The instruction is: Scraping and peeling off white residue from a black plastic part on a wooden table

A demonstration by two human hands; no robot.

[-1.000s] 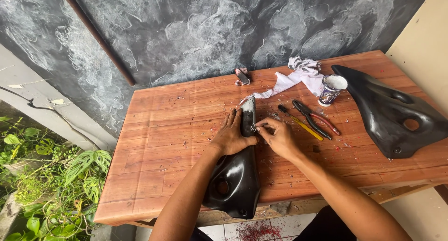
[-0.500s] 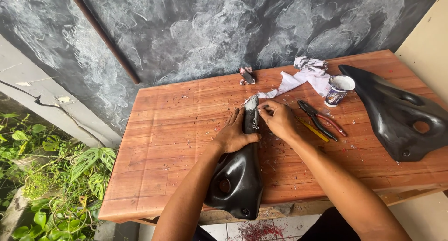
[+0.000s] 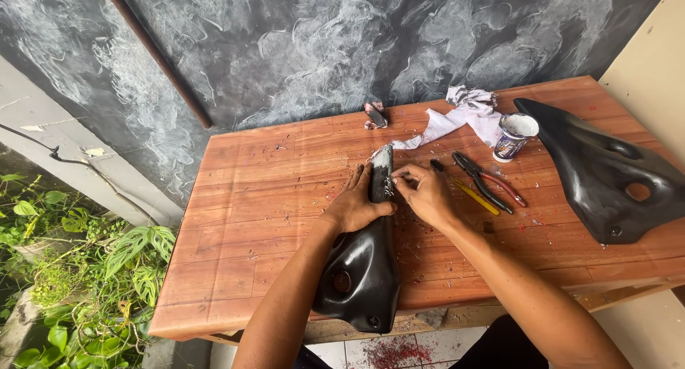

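Note:
A black plastic fairing panel (image 3: 364,269) lies on the wooden table (image 3: 242,219), its narrow tip pointing away from me and smeared with grey-white filler. My left hand (image 3: 354,205) presses flat on the panel's left side near the tip. On the tip's right edge rests my right hand (image 3: 426,194), its fingers pinched together there; whether they hold something small I cannot tell.
A second black panel (image 3: 606,173) lies at the right end. Near it stand a small white tub (image 3: 514,135), a crumpled white rag (image 3: 467,112), pliers (image 3: 489,180) and a yellow-handled screwdriver (image 3: 467,188). A small scrap (image 3: 374,115) sits at the far edge. Plants grow left.
My right hand moved in from beside the panel to its tip edge. The left hand stayed pressing on the panel. The camera shifted slightly.

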